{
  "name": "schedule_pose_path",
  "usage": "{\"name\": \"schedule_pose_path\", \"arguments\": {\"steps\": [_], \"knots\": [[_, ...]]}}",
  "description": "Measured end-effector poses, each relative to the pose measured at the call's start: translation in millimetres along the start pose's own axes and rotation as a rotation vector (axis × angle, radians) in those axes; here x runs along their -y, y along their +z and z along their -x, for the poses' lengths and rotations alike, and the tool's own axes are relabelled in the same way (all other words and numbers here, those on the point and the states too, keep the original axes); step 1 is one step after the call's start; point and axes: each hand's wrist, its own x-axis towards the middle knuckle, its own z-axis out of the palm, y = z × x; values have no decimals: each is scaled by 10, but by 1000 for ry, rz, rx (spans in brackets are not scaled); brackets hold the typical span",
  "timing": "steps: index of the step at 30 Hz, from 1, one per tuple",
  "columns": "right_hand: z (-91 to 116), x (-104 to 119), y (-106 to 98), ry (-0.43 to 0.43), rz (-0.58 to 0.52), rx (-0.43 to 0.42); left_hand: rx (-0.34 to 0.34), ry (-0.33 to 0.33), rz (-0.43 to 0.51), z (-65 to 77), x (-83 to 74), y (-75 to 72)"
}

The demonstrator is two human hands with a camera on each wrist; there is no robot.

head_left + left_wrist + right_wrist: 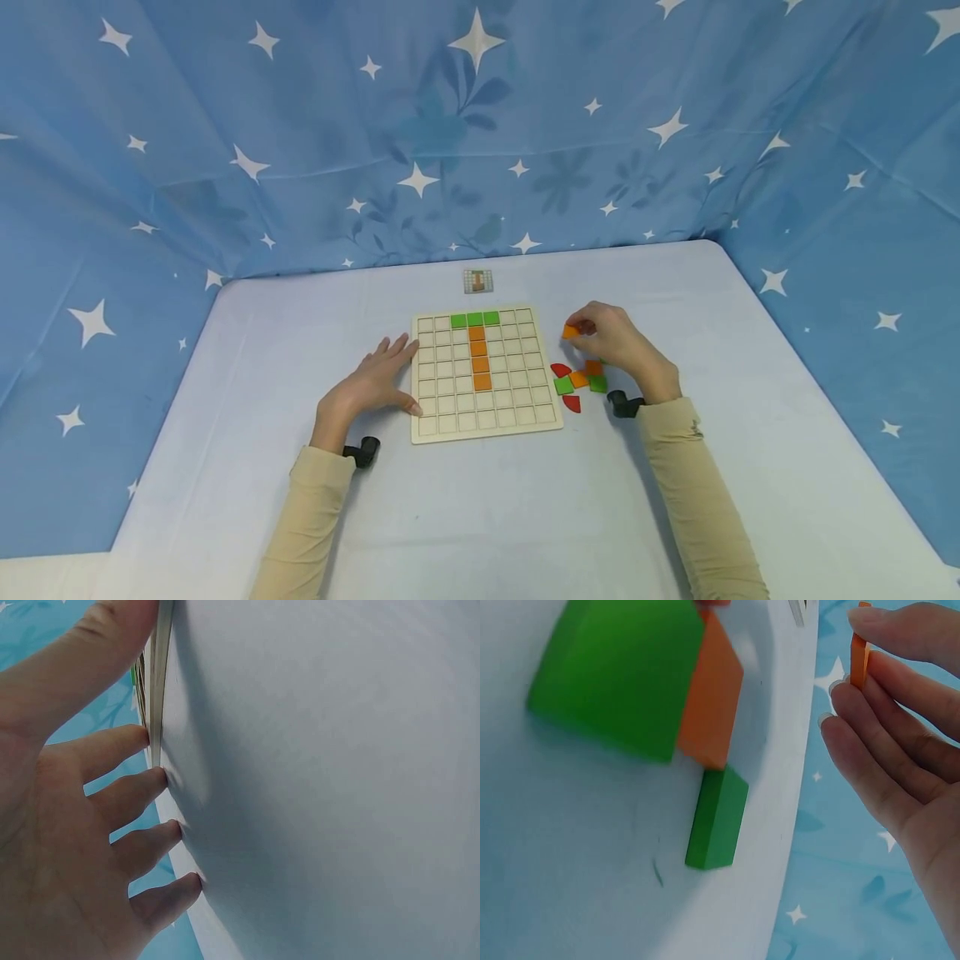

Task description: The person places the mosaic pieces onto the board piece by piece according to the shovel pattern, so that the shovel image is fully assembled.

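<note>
Between thumb and fingertips, my right hand (611,333) pinches an orange square tile (571,332) just right of the board; the right wrist view shows the same tile (859,660) edge-on. My left hand (378,375) has its fingers spread, with thumb and index finger touching the left edge of the wooden grid board (450,423). In the left wrist view the board's edge (159,690) meets the thumb. On the board, green tiles (475,319) form a short row at the top, and a column of orange tiles (480,364) runs down below its middle.
Right of the board lies a loose pile: red curved pieces (572,404), green tiles (563,386) and orange tiles (578,379). A small pattern card (477,281) sits behind the board. Blue star-printed cloth (420,125) hangs beyond the white table (480,517).
</note>
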Motion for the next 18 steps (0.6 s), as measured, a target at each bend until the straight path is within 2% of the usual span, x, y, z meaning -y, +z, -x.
{"name": "schedule_pose_path", "arguments": {"steps": [12,18], "knots": [[13,226,78,-119,-11,24,-1,-9,1,-26,2,-4],[2,322,154,-123,-14,65,4,-13,10,-8,14,-3]]}}
